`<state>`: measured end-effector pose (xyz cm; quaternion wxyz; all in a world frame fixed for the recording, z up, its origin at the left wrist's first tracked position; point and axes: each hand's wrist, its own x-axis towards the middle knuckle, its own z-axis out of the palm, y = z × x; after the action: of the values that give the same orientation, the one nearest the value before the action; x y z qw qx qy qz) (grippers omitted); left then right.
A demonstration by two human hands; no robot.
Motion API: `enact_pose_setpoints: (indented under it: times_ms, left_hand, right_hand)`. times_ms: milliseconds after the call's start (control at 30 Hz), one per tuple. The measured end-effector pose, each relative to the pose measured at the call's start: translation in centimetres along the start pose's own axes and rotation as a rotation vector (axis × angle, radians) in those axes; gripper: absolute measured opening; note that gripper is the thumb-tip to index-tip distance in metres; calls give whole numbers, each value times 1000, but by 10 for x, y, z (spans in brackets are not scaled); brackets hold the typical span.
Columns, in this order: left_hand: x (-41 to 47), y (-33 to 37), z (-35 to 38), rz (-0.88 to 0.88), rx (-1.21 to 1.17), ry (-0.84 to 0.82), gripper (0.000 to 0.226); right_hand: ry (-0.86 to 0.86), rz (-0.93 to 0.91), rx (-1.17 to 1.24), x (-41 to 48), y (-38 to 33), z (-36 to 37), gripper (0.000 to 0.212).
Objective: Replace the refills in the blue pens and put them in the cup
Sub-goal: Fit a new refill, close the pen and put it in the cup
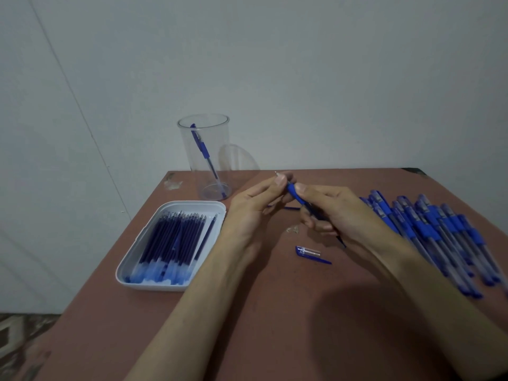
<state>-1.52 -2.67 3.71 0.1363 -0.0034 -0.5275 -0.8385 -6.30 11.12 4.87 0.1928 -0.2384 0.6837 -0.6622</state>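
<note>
In the middle of the frame the pen (295,196) slants from upper left to lower right. The left hand (253,213) pinches its tip end with its fingers (279,183). The right hand (338,213) curls round the barrel. The cup (220,138) stands further upper left, nearer the left hand.

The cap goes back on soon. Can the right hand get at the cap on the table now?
Probably yes: the cap lies uncovered close by the right hand, though that hand grips a pen and would need freeing first.
</note>
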Motion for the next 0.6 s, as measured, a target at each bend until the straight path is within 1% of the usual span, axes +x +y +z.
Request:
enact_pose_setpoints:
  times_ms: [67,100,167,233,267,333,400,500,600]
  left_hand:
    - [1,-1,-1,23,5,46,20]
    - [1,-1,-1,25,15,62,17]
    - [1,-3,-2,11,11,63,13]
    - [2,-4,-1,-25,-49,38,10]
    - [2,-5,-1,-41,-94,23,12]
    - [3,-4,-2,-46,-176,-13,28]
    - [4,-1,-2,-30,-191,-38,36]
    - [4,0,-2,-17,-158,-12,31]
    - [5,-2,-4,22,-49,53,27]
  right_hand:
    - [12,-68,-3,-1,0,0,24]
    - [23,-107,-31,-2,0,1,19]
    - [64,-182,-99,-2,3,4,16]
    - [91,-223,-151,-1,7,6,14]
    - [91,-225,-154,0,8,8,13]
    - [92,-201,-118,1,8,8,13]
    - [121,-167,-102,2,6,5,15]
    - [171,-149,-132,1,3,1,18]
    - [183,-138,-147,1,1,0,16]
